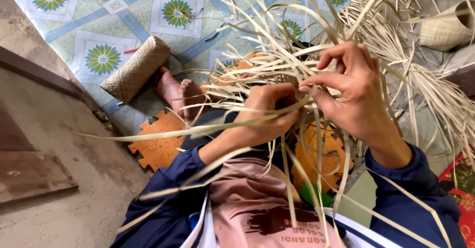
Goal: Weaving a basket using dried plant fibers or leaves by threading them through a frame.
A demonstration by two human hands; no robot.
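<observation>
My left hand (264,114) is closed around a bundle of pale, flat weaving strips (277,62) in front of my chest. One long strip (163,133) trails from it to the left. My right hand (354,90) pinches a strip between thumb and forefinger just to the right of the left hand, at the middle of the half-woven piece. Loose strip ends fan out above and hang down below both hands. Both sleeves are dark blue.
A finished woven cylinder (136,69) lies on the flower-patterned mat (101,57) beside my bare feet (179,92). An orange foam puzzle mat (158,146) lies under my legs. A second woven basket (448,28) and a heap of strips (425,80) are at the right. Bare concrete floor (44,144) lies at the left.
</observation>
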